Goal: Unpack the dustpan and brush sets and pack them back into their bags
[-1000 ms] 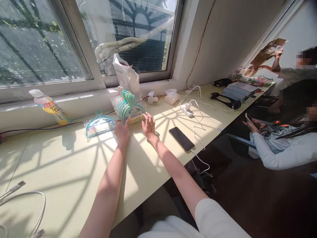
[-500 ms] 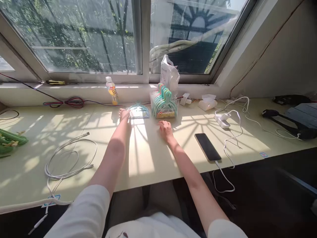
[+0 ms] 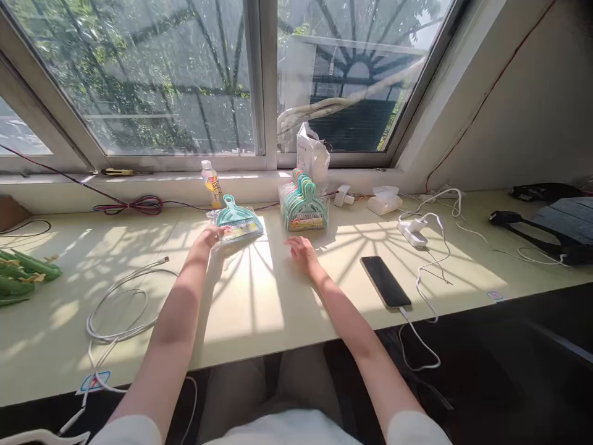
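At the left edge of the pale yellow surface point(image 3: 259, 303) lies a bunch of green stalks point(image 3: 21, 278), and near the front edge a white cable point(image 3: 120, 309) curls in loose loops. Along the back edge, under the window, a red and black cord bundle point(image 3: 139, 204) rests left of a small drink bottle point(image 3: 212, 184) that stands upright.

The left hand point(image 3: 208, 237) reaches toward the back middle of the surface, and its fingers point(image 3: 217, 231) pinch the near left corner of a single packaged teal scraper point(image 3: 237, 221). The packet is tilted, its handle end raised and pointing to the window, just in front of the bottle.

To the right, well apart from that packet, a stack of packaged scrapers point(image 3: 303, 207) stands upright near the back edge, with a white paper bag point(image 3: 312, 151) behind it. The right hand point(image 3: 301, 253) rests palm down on the surface just in front of this stack, fingers loosely spread and holding nothing.

Further right a white plug point(image 3: 343, 195) and a small white box point(image 3: 383, 201) sit by the back edge, a white charger point(image 3: 412, 232) trails its cable, and a dark phone point(image 3: 384, 282) lies flat near the front edge. At the right end lies a black strap point(image 3: 532, 228).
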Tool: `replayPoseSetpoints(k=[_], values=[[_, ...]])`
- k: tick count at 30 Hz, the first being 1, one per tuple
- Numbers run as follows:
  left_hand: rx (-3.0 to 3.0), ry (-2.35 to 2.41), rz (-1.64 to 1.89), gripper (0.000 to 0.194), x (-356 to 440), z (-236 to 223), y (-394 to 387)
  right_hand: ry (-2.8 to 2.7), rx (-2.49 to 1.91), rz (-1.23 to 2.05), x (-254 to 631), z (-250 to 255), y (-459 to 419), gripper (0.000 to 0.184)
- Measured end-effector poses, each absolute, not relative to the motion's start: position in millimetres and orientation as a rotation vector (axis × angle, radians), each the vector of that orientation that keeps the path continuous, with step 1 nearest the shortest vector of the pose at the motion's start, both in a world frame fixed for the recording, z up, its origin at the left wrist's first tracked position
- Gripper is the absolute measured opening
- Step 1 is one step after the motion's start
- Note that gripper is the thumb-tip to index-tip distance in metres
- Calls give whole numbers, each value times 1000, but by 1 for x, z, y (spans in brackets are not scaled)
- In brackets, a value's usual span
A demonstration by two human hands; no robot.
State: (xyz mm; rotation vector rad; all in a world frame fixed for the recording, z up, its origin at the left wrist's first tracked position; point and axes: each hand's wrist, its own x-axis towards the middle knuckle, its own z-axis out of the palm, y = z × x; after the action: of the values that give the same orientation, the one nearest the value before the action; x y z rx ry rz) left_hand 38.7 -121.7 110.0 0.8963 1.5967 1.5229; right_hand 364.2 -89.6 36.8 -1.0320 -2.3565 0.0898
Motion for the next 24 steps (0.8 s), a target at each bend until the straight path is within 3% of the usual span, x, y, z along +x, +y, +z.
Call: replayPoseSetpoints(k=[5, 10, 15, 20, 24], values=[[816, 1330, 1421, 33, 63, 59, -154, -2426, -723, 102, 333, 52, -129, 51], [784, 1156, 1402, 43, 116, 42, -163, -2518, -592, 360, 316, 41, -131, 28], [710, 1148, 1518, 57, 122, 43, -162, -2452, -655, 407, 332, 29, -114, 14], [735, 1124, 1591, 59, 117, 39, -168, -1893, -838, 998, 326, 25, -108, 37], [813, 1009, 1574, 65, 124, 43, -170, -1352, -835, 1440, 318, 17, -99, 35]])
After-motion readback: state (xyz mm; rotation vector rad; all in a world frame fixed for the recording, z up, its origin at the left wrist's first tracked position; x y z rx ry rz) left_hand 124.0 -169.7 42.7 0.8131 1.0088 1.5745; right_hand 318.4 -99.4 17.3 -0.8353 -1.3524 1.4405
